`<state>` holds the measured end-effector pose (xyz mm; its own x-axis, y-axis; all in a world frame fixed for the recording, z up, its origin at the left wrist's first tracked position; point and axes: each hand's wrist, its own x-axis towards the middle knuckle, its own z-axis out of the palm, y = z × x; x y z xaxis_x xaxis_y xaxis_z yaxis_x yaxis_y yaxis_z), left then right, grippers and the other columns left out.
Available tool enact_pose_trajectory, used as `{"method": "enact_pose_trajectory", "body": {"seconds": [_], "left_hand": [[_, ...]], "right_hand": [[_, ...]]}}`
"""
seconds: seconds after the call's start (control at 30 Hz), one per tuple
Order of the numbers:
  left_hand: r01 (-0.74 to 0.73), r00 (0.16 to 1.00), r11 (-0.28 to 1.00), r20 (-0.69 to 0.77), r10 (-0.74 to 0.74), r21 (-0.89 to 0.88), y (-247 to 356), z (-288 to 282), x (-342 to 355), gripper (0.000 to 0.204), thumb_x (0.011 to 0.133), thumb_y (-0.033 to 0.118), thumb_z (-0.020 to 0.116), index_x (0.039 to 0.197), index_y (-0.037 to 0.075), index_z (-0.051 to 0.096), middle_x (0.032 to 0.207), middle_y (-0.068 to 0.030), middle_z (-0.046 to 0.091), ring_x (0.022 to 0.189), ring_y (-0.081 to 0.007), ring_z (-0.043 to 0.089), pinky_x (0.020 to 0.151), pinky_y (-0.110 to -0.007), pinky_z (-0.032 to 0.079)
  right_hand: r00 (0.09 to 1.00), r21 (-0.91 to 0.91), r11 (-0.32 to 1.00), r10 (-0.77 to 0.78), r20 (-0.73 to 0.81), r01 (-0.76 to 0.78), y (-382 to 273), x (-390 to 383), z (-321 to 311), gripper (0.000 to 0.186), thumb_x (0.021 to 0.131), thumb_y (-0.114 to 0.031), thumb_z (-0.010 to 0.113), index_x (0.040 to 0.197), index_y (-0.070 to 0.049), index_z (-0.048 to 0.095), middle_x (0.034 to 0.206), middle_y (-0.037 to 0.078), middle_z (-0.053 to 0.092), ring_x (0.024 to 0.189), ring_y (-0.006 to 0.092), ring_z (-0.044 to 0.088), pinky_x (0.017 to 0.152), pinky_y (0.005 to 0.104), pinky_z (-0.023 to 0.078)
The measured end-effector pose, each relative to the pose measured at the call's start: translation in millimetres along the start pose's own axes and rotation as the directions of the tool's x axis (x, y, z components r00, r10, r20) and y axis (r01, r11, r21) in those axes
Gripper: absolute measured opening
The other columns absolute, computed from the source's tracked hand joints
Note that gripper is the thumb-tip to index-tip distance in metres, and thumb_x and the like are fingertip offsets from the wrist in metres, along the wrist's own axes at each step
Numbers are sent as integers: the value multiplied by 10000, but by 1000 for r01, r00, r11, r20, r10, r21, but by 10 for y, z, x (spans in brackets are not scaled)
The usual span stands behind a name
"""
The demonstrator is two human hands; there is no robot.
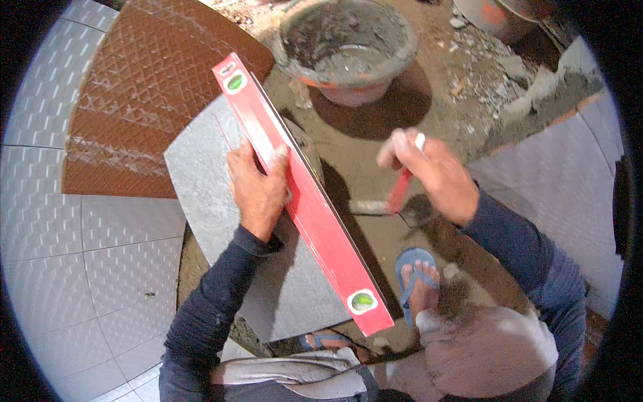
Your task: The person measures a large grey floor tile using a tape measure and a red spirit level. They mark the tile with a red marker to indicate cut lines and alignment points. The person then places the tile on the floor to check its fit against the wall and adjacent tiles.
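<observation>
My left hand point(260, 191) is wrapped round the middle of a long red spirit level point(308, 224), with green vials near both ends. The level slants across a grey stone-look tile point(201, 157), whose right part it hides. Off to the right, my right hand point(432, 171) is closed round a red-handled tool point(400, 193), held above the floor mortar. A white end of it pokes out above the fingers. At its lower end a pale bar shows, but blur and shadow hide its exact kind.
Wet mortar point(365, 171) coats the floor by the grey tile. A mortar-smeared tub point(345, 50) stands ahead. At left, a brown ridged tile point(161, 100) lies over pale patterned tiles point(40, 221). Rubble point(485, 80) and another bucket point(495, 17) are at far right. My sandalled foot point(418, 278) is near the level.
</observation>
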<state>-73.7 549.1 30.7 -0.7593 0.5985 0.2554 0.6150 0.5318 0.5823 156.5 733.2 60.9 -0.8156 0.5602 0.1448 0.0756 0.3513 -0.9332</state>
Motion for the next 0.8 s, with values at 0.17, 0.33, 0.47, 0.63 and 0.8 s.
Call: {"method": "enact_pose_trajectory", "body": {"seconds": [0.17,0.33,0.47,0.63,0.8], "left_hand": [[12,1000,998,14,-13,66,30,-46,4,621,881,384,734,1298,-30,533,1099,-200,510,1071,-373,528,943,-455,428],[-9,1000,997,1,9,71,97,-5,14,651,891,378,741,1337,-40,519,1089,-179,510,1059,-345,526,941,-436,432],[9,1000,997,-8,-8,81,86,-26,-16,634,913,360,734,1375,-18,521,1062,-153,507,1033,-301,515,942,-412,433],[-25,998,994,-58,31,102,48,2,-36,671,903,362,749,1406,-11,508,1115,-178,527,1056,-315,526,955,-417,437],[-37,998,992,-39,42,122,45,-13,-16,680,907,375,742,1415,-8,502,1099,-173,520,1056,-315,526,954,-413,437]], "right_hand": [[983,-8,994,-112,-142,112,-166,1181,334,456,1057,-374,533,879,12,699,685,47,620,632,127,541,624,320,468],[922,11,960,-264,-283,279,19,1947,834,259,871,-248,635,971,-46,764,865,212,725,796,317,732,767,412,569],[949,-52,988,-153,-277,144,-46,2097,1036,237,837,-208,601,930,-56,757,858,229,710,813,403,708,791,468,564],[927,-127,985,-153,-343,116,-104,2052,924,213,817,-212,598,874,-66,742,838,223,702,832,442,687,788,494,559],[936,-240,960,-211,-282,144,-113,2015,851,252,849,-244,640,977,-61,756,867,187,731,808,356,729,766,428,572]]}}
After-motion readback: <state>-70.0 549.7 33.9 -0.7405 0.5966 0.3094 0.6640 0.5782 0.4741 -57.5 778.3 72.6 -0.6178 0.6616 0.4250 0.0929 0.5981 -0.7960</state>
